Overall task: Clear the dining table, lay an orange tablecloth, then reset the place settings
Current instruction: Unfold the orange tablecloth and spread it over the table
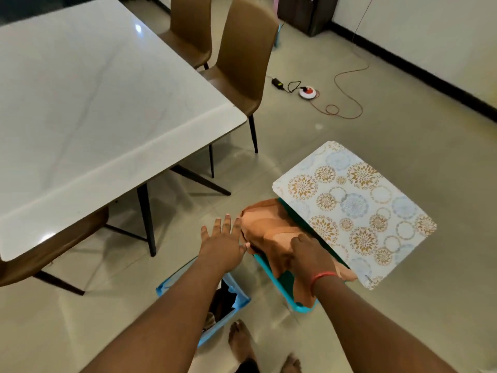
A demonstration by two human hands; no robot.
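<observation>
Both hands meet the crumpled orange tablecloth (271, 230): right hand (309, 251) fingers gripping it, left hand (223, 238) fingers spread.

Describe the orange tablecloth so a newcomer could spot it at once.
Right of the white table, a teal stool stands on the floor. The orange tablecloth lies crumpled on it beside patterned placemats, under the right hand: the only plain orange fabric.

A single wide-angle view from the person's head looks steeply down and forward at the tiled floor (403, 146). Both forearms enter from six o'clock, close to the lens. The white dining table (88, 103) fills ten o'clock; the far wall (430, 36) bends across one o'clock, well away. Straight lines bow toward the picture's edges.
</observation>
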